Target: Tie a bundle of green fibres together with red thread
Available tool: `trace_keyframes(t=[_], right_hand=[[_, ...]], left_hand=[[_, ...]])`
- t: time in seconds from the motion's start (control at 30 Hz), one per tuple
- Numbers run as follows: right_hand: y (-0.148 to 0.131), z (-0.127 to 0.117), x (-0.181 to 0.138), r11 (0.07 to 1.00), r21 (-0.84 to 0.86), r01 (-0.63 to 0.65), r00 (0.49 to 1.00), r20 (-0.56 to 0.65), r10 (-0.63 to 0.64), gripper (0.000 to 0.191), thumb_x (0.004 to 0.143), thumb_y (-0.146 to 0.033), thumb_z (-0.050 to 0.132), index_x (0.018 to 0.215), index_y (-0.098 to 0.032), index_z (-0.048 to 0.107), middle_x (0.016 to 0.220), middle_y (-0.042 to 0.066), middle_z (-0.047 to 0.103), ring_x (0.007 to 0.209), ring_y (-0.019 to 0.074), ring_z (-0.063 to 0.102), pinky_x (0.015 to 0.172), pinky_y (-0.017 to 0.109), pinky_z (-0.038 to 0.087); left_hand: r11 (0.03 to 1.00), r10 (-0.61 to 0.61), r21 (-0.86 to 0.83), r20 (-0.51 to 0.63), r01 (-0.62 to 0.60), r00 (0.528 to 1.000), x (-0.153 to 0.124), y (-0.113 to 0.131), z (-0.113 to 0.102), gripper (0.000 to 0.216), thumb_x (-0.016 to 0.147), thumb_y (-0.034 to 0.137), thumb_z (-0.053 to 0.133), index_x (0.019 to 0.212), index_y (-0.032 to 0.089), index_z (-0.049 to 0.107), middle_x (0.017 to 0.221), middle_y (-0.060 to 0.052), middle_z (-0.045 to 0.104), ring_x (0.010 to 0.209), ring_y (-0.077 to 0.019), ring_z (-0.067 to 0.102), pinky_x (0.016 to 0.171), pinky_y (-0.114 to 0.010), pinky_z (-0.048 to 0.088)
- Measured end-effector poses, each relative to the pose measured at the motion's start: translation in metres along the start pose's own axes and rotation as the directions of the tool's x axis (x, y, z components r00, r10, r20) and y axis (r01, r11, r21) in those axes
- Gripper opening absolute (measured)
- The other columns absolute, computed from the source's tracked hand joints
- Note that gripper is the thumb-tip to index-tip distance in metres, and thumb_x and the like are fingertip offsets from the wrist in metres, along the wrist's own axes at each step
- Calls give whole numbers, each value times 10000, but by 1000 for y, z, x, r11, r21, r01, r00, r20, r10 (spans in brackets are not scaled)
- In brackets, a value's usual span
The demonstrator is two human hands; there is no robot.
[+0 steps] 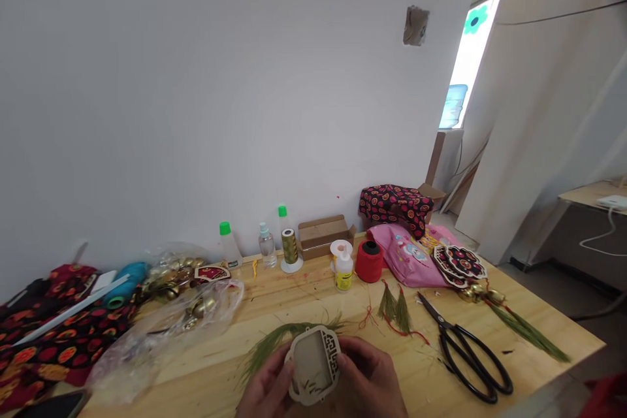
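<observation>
A pale wooden frame (312, 366) with rounded sides and cut-out lattice on its right part is held up at the front of the table. My left hand (268, 386) grips its left edge, thumb on the face. On the opposite edge, my right hand (369, 375) pinches it with thumb and fingers. Behind the frame lies a bundle of loose green threads (272, 345), partly hidden. Two green tassels (396, 307) with red cord rest to the right, beside large black-handled scissors (470, 353).
A glue bottle (344, 272), a red thread spool (369, 261) and an open cardboard box (324, 237) stand along the back. Plastic bags with golden bells (198, 307) and patterned cloth (63, 333) cover the left. A pink bag (404, 258) and decorated ornaments (460, 264) lie right.
</observation>
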State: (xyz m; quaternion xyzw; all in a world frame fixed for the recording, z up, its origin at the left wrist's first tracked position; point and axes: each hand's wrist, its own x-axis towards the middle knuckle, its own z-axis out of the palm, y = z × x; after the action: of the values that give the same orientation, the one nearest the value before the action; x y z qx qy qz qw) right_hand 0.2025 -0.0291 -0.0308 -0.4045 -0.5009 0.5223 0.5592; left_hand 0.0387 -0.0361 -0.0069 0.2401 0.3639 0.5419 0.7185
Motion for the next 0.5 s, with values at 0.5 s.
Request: trace_keyframes(t=[0.5], right_hand=[[-7, -3, 10, 979, 154, -137, 988, -51, 146, 231, 502, -334, 727, 624, -145, 673, 489, -3, 585, 423, 86, 465, 430, 189, 379]], left_hand=[[955, 154, 251, 42, -160, 987, 17, 21, 2, 288, 693, 219, 602, 977, 173, 623, 893, -58, 695, 959, -240, 548, 815, -347, 427]])
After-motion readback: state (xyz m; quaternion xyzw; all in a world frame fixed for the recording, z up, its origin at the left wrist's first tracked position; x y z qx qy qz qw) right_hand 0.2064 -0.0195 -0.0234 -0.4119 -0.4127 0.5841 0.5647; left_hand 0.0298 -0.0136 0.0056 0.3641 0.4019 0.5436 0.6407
